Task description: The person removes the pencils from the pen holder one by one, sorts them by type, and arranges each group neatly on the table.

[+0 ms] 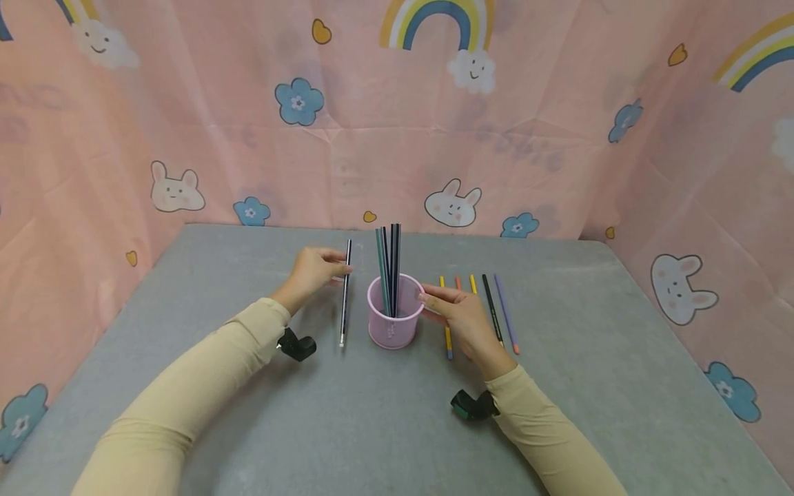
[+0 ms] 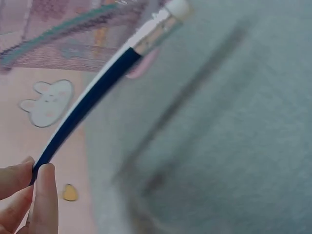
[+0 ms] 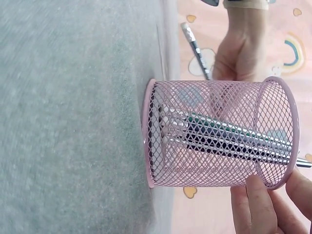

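In the head view my left hand [image 1: 315, 274] pinches a dark pencil [image 1: 345, 303] with a white eraser end pointing down, left of a pink mesh pencil cup [image 1: 392, 335]. The left wrist view shows this pencil [image 2: 92, 102] as dark blue and white, between thumb and fingertips. My right hand [image 1: 466, 318] holds the cup at its right rim, with the thumb at the rim and fingers [image 3: 261, 207] against the mesh wall. Several pencils [image 1: 389, 265], dark ones and a green one, stand in the cup, their eraser ends near its bottom [image 3: 170, 122].
Right of the cup several coloured pencils lie on the grey table [image 1: 384, 427], among them a dark green pencil [image 1: 492, 306] and a purple pencil [image 1: 506, 313]. My right hand partly covers some. A pink patterned cloth [image 1: 372, 165] hangs behind the table and along both sides.
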Motion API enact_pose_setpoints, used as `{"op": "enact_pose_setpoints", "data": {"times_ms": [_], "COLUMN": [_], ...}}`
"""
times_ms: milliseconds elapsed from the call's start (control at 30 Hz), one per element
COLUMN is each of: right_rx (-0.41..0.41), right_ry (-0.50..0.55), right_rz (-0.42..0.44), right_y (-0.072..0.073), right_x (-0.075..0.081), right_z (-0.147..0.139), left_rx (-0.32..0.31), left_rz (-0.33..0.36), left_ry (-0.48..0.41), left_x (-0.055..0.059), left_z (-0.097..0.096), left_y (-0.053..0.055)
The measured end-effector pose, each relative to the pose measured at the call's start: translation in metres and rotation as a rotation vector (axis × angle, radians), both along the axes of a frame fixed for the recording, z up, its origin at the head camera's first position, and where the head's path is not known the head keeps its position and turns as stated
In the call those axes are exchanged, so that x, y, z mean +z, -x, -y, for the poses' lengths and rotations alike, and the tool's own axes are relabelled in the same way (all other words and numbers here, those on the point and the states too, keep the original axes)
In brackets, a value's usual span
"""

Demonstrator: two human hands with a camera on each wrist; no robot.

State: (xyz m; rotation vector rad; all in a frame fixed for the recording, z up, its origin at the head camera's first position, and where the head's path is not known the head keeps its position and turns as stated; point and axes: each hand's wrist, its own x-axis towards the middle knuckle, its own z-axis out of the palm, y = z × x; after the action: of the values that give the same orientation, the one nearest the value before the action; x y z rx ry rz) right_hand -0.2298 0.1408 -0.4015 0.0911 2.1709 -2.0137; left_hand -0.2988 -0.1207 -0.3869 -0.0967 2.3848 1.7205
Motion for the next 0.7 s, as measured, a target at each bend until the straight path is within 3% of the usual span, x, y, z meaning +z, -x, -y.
{"op": "enact_pose_setpoints", "data": {"times_ms": [267,700], "right_rx": [0.004,0.007], "right_ry": [0.001,0.005], "right_rz": [-0.003,-0.020], "right_y": [-0.001,-0.001], "right_x": [0.000,-0.001], "right_z": [0.000,-0.001], "left_rx": [0.036,0.027], "left_rz": [0.122,0.118], "left_ry": [-0.029,0.009], "left_x": [-0.022,-0.033], "left_z": [0.001,-0.002], "left_y": [0.004,0.008]}}
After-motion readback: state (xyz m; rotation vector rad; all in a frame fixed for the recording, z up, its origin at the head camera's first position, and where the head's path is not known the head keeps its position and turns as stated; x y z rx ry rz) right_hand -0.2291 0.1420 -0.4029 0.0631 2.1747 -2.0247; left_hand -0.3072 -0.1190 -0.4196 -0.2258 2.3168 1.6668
